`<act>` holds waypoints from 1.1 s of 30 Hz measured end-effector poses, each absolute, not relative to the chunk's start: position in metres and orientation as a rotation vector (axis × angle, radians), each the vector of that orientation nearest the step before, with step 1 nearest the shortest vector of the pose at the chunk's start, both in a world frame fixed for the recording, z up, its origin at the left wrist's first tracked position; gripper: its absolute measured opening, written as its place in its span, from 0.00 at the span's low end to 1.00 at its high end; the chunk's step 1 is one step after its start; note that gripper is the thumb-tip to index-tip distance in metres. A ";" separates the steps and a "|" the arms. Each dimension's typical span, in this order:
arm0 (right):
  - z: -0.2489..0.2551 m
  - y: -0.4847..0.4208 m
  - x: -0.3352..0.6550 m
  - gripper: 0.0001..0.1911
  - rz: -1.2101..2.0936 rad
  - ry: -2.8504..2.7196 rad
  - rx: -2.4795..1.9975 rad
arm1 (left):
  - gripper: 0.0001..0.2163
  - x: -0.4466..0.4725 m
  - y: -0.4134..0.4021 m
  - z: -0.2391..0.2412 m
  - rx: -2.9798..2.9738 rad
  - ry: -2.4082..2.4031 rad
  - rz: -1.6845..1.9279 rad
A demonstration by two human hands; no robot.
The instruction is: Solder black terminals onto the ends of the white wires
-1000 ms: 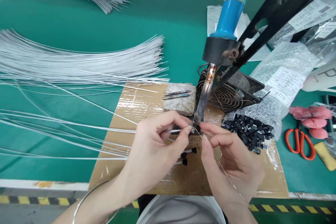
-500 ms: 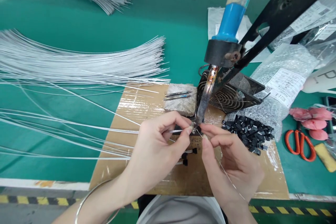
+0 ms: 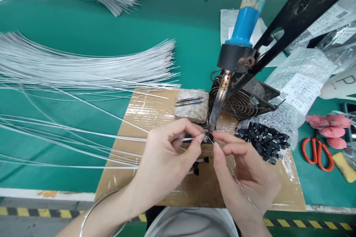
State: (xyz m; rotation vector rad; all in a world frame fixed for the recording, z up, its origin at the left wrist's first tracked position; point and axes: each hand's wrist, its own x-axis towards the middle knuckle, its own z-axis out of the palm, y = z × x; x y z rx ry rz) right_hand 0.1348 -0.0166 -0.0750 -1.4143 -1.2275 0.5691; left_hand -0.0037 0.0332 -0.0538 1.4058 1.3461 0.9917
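Observation:
My left hand (image 3: 172,152) pinches a thin white wire (image 3: 133,139) close to its end, just under the tip of a soldering iron (image 3: 215,113). The iron has a blue handle and is clamped pointing down. Between thumb and fingers, my right hand (image 3: 244,170) holds a fine strand of solder wire (image 3: 240,185), which trails back across the palm. The solder's end meets the tip area beside the left fingertips. What exactly touches there is too small to tell. Below the left hand, wires ending in small black connectors (image 3: 196,172) lie on the cardboard (image 3: 122,148).
A black fan (image 3: 244,100) stands behind the iron, next to a fibrous block (image 3: 191,107) with thin metal rods on it. Black connectors (image 3: 263,140) are piled at the right, near orange-handled scissors (image 3: 317,155). Bundles of white wires (image 3: 91,63) cover the left of the green table.
Both hands keep almost the same pose at the iron's tip. The whole view has shifted very slightly.

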 end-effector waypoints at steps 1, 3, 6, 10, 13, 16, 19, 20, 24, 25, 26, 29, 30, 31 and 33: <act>-0.075 -0.017 0.135 0.08 0.572 -1.224 -1.413 | 0.06 -0.004 0.033 -0.054 1.407 1.349 0.991; -0.076 -0.017 0.135 0.08 0.578 -1.215 -1.407 | 0.06 -0.004 0.033 -0.053 1.410 1.351 0.992; -0.078 -0.017 0.136 0.08 0.573 -1.222 -1.385 | 0.06 -0.003 0.033 -0.052 1.410 1.352 0.987; -0.080 -0.016 0.138 0.08 0.572 -1.237 -1.375 | 0.06 -0.002 0.036 -0.054 1.400 1.341 0.977; -0.080 -0.016 0.137 0.08 0.574 -1.243 -1.377 | 0.06 -0.002 0.037 -0.055 1.410 1.343 0.978; -0.079 -0.016 0.136 0.08 0.576 -1.231 -1.376 | 0.06 -0.003 0.036 -0.054 1.423 1.342 0.981; -0.079 -0.015 0.136 0.08 0.574 -1.220 -1.366 | 0.06 -0.003 0.035 -0.053 1.410 1.328 0.996; -0.080 -0.015 0.136 0.08 0.567 -1.226 -1.360 | 0.06 -0.003 0.035 -0.052 1.405 1.323 1.001; -0.082 -0.014 0.137 0.08 0.535 -1.254 -1.351 | 0.06 -0.003 0.034 -0.052 1.404 1.326 1.008; -0.082 -0.014 0.137 0.08 0.527 -1.260 -1.348 | 0.06 -0.003 0.034 -0.052 1.406 1.330 1.008; -0.082 -0.014 0.137 0.08 0.520 -1.267 -1.347 | 0.06 -0.003 0.033 -0.052 1.408 1.330 1.010; -0.082 -0.015 0.137 0.08 0.530 -1.270 -1.378 | 0.06 -0.003 0.034 -0.053 1.406 1.328 1.014; -0.082 -0.015 0.137 0.08 0.536 -1.272 -1.384 | 0.06 -0.003 0.034 -0.053 1.407 1.328 1.014; -0.082 -0.015 0.137 0.08 0.539 -1.275 -1.381 | 0.06 -0.004 0.034 -0.053 1.411 1.330 1.009; -0.082 -0.015 0.138 0.08 0.542 -1.286 -1.354 | 0.06 -0.004 0.035 -0.054 1.422 1.340 0.997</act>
